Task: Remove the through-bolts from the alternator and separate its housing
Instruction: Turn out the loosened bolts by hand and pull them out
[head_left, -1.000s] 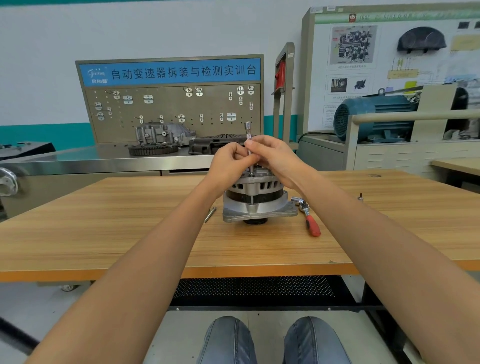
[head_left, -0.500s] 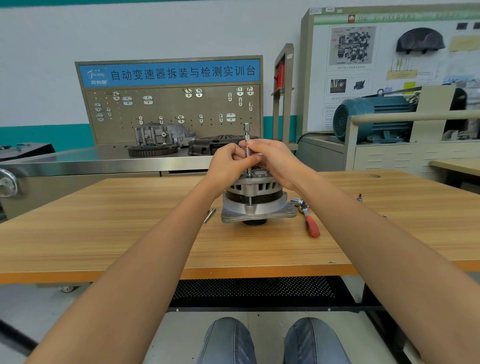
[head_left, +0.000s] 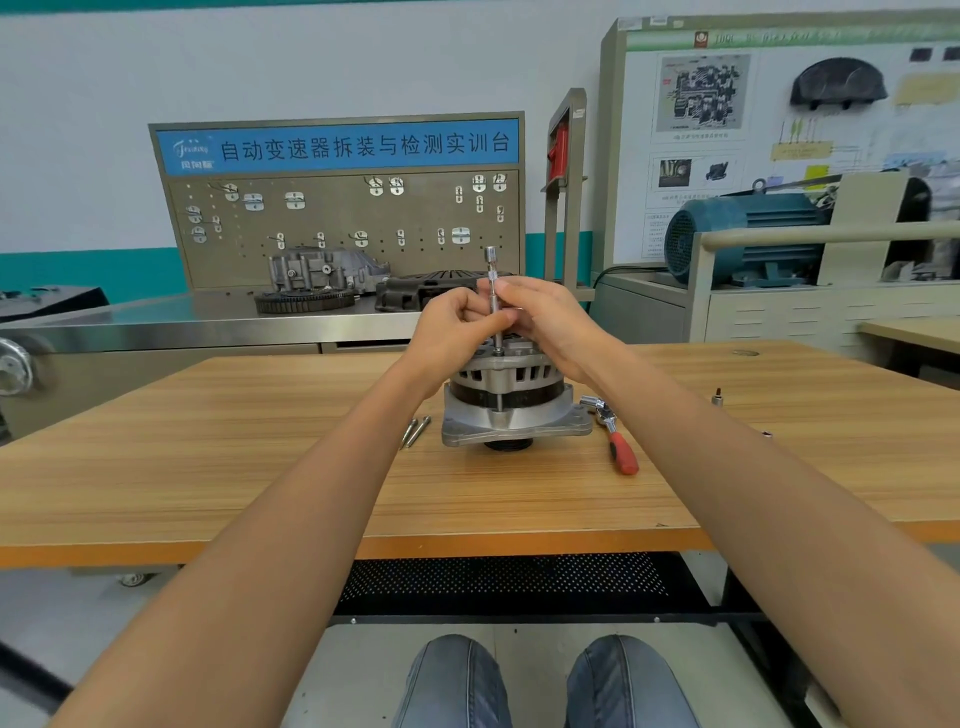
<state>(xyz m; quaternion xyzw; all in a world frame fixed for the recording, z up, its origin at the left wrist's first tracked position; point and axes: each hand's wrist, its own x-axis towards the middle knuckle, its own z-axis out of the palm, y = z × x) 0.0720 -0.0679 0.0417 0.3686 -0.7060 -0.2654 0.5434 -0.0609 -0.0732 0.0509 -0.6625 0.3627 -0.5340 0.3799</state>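
One long wooden workbench carries everything, and at its middle stands one grey cast-aluminium alternator, pulley end down, its flanged base flat on the wood. Judging by the layout, the bolt-removal step is in hand: a slim chrome socket extension bar stands upright over the near rim of the housing, seated on what looks like a through-bolt head, though the hands partly hide the joint. Both hands meet around that bar just above the alternator. The left hand has its fingers curled, thumb and fingertips pinching the shaft; the right hand curls round it from the other side in the same pinch, so the bar seems to be spun by finger.

Next, I judge, the bolt must be turned fully free, lifted straight out and laid aside, keeping the bar vertical so the socket does not slip off.

Counted: one red-handled ratchet wrench lies just right of the alternator base; two thin steel through-bolts lie side by side just left of it, already out; one small dark bit stands further right, well apart.
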